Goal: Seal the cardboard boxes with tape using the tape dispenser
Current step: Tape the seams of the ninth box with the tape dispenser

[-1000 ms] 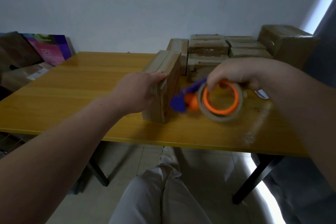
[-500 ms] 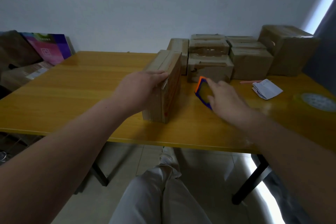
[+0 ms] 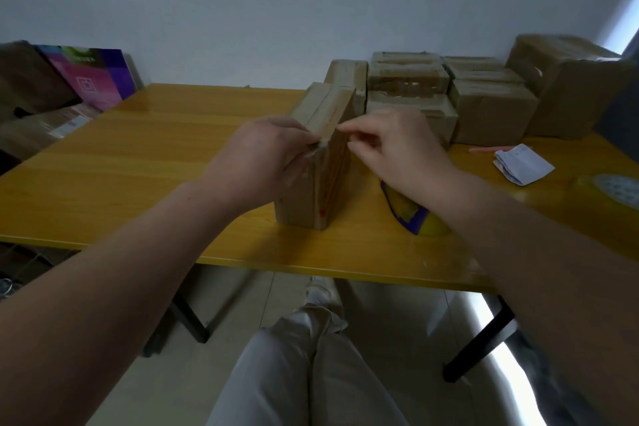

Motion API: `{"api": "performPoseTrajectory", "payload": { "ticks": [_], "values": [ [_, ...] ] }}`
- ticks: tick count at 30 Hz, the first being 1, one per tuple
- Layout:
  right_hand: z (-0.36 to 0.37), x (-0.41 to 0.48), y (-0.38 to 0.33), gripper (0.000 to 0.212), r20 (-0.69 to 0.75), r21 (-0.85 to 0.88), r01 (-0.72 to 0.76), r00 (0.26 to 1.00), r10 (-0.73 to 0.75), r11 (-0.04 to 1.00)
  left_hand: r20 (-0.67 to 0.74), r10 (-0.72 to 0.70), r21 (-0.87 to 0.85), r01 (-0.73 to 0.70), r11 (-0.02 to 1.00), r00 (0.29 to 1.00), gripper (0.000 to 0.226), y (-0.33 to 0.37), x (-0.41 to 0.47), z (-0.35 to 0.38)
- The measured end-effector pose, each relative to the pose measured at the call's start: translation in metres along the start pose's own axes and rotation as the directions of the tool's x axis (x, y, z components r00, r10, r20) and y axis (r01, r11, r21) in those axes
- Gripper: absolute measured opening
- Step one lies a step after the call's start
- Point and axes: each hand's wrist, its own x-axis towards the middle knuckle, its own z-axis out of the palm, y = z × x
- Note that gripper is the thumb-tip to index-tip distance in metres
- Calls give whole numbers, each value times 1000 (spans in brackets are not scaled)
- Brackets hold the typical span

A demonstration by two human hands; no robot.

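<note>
A person is sitting at a yellow bench [image 3: 138,162]. A tall cardboard box [image 3: 328,183] is standing up on the bench, near the front edge, right between the two hands. The left hand [image 3: 259,159] is holding the box's left side, up by the near top corner, with its fingers curling round the edge. Some crinkly clear tape [image 3: 315,149] is showing there, just by the fingertips. The right hand [image 3: 401,148] is reaching in from the other side. Its fingers are curling in, and one fingertip is touching the top edge of the box. I cannot tell if it is pinching anything. The purple and yellow tape dispenser [image 3: 409,214] is lying loose on the bench, just to the right of the box, partly hiding under the right wrist. A pile of boxes [image 3: 491,110] is sitting at the back of the bench. A folded paper [image 3: 524,164] is lying near them.
</note>
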Motion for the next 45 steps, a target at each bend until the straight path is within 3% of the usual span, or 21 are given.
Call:
{"api": "performPoseTrajectory", "payload": {
  "ticks": [16, 35, 45],
  "values": [
    [-2, 29, -3, 23, 204, 21, 159, 966, -160, 987, 15, 23, -72, -22, 997, 1000, 26, 0, 0, -7],
    [23, 16, -15, 18, -34, 16, 61, 998, -60, 998, 0, -101, -111, 100, 989, 995, 29, -4, 2, -9],
    [31, 16, -23, 7, -89, 69, 109, 991, -103, 992, 0, -111, -136, 110, 985, 994, 32, -7, -2, -7]
  ]
}}
